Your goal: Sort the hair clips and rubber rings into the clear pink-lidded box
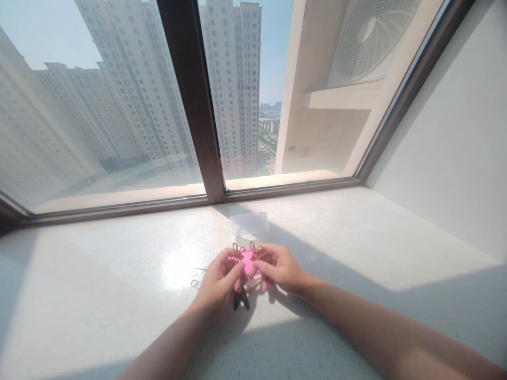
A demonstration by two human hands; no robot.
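Note:
My left hand point(225, 273) pinches a small brown looped piece point(236, 250) between thumb and fingers. Its twin, another brown looped piece point(255, 250), is held in the pinched fingertips of my right hand point(277, 268). Both pieces look like thin cord or wire bent into bow-like loops; their material is too small to tell. Behind and between the fingers lies a bright pink flat thing point(247, 259). Below the hands are the dark handles of a tool point(241, 302), its upper part hidden. A slim, shiny tube-like thing point(252, 283) lies beside it, partly covered by my right fingers.
Scissors point(194, 274) with pale metal finger rings lie left of my left hand, partly hidden by it. A clear plastic box point(249, 224) stands beyond the hands on the speckled white sill point(119, 295). Window frames point(190, 95) border the back; a white wall point(447, 158) rises at right.

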